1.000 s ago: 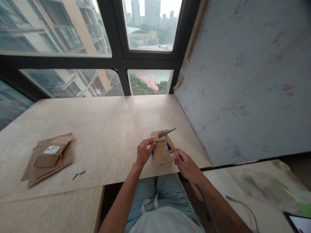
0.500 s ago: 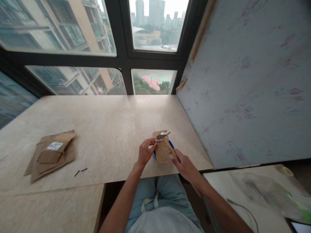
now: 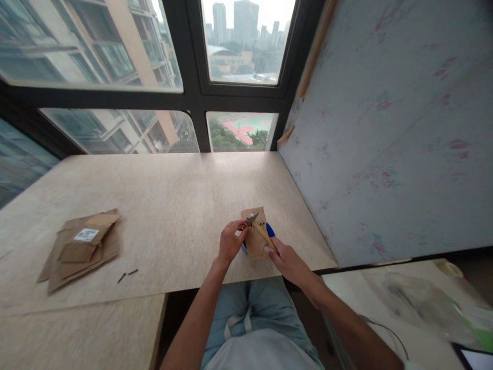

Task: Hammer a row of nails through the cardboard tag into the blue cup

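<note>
Hammer (image 3: 252,218) head sits low on the cardboard (image 3: 256,242), which lies on a blue tub (image 3: 271,229) near the desk's (image 3: 173,200) front edge, toward its right corner. Right hand (image 3: 285,260) grips the wooden handle. Left hand (image 3: 230,241) pinches the cardboard's left edge, just beside the head.

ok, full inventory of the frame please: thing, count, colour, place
hammer: 1, wooden handle, grey head, over the cardboard piece
cardboard piece: 1, brown, near table edge, on a blue object
blue object: 1, blue, under it
loose nails: 2, dark, table left
cardboard pile: 1, brown, white label, table left
table: 1, pale wood
left hand: fingertips at the piece's left edge
right hand: grips the hammer handle
</note>
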Available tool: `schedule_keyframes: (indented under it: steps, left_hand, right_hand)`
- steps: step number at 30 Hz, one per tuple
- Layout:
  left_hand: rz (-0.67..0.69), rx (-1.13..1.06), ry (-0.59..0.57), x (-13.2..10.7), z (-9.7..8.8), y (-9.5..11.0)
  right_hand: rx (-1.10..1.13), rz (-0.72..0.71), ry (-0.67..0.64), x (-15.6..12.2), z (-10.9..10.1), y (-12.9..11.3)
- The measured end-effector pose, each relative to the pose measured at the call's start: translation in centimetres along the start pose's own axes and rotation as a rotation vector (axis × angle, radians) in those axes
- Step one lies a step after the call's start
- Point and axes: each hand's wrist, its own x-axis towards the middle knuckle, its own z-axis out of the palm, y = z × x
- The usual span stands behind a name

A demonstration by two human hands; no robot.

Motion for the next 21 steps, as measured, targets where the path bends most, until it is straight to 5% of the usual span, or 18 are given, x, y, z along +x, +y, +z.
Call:
schedule_keyframes:
  steps: [21]
  left_hand:
    - [-0.116,-0.110,0.055,-0.51,0.37,0.04]
  right_hand:
    - [0.080,-0.040,0.007,-0.67,0.09,0.46]
